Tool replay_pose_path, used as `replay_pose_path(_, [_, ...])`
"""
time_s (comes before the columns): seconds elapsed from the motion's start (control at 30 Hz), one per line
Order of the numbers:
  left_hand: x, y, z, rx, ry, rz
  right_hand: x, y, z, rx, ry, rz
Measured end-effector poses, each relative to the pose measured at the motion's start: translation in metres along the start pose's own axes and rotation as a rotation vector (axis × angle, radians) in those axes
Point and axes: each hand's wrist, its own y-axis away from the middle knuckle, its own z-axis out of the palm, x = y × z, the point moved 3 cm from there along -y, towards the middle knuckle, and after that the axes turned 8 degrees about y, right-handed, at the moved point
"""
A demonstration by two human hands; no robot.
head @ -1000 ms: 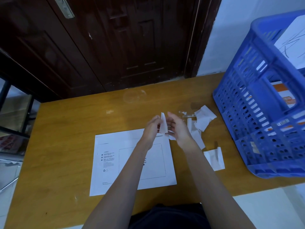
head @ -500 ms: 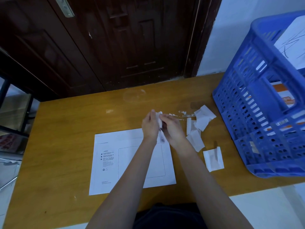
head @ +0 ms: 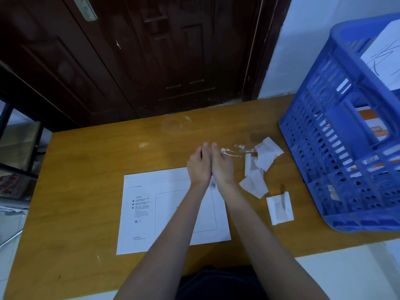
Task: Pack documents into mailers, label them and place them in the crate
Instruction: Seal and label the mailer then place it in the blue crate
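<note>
A white mailer (head: 149, 215) lies flat on the wooden table (head: 86, 169), printed side up. Above its far right corner my left hand (head: 199, 165) and my right hand (head: 223, 167) are held close together, backs up, thumbs side by side. Between them they hold a small white label (head: 213, 183); only a barcoded bit of it shows between my wrists, and my fingers are hidden underneath. The blue plastic crate (head: 346, 169) stands at the table's right end with mailers inside it.
Several white scraps of peeled backing paper (head: 267, 154) lie between my hands and the crate, one folded piece (head: 279, 207) nearer the front edge. A dark wooden door (head: 151, 61) is behind the table. A metal shelf (head: 13, 148) stands at the left.
My hands have drawn together and dropped lower over the mailer's corner. The label, held up and plainly visible a second ago, is now almost hidden between them.
</note>
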Motion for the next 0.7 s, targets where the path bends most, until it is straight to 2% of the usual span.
replay_pose_path(0.07, [0.000, 0.000, 0.001, -0.002, 0.018, -0.017, 0.001, -0.001, 0.003, 0.102, 0.067, -0.121])
replay_pose_path(0.1, [0.000, 0.000, 0.001, -0.002, 0.061, -0.050, 0.002, -0.003, 0.003, 0.099, 0.036, -0.123])
replay_pose_path(0.3, [-0.008, -0.001, -0.003, -0.065, 0.433, -0.450, 0.011, -0.014, -0.004, -0.174, -0.401, 0.235])
replay_pose_path(0.37, [-0.006, 0.000, -0.005, -0.128, 0.492, -0.501, 0.015, -0.015, -0.007, -0.248, -0.445, 0.264])
replay_pose_path(0.47, [-0.008, 0.000, -0.002, -0.172, 0.441, -0.495, 0.017, -0.018, -0.009, -0.295, -0.455, 0.307])
replay_pose_path(0.57, [-0.007, -0.001, -0.002, -0.239, 0.333, -0.414, 0.012, -0.015, -0.017, -0.190, -0.274, 0.258])
replay_pose_path(0.63, [-0.005, 0.001, -0.002, -0.283, 0.289, -0.372, 0.005, -0.012, -0.019, -0.052, -0.021, 0.088])
replay_pose_path(0.7, [-0.001, 0.003, -0.001, -0.260, 0.274, -0.372, 0.004, -0.012, -0.016, 0.088, 0.259, -0.119])
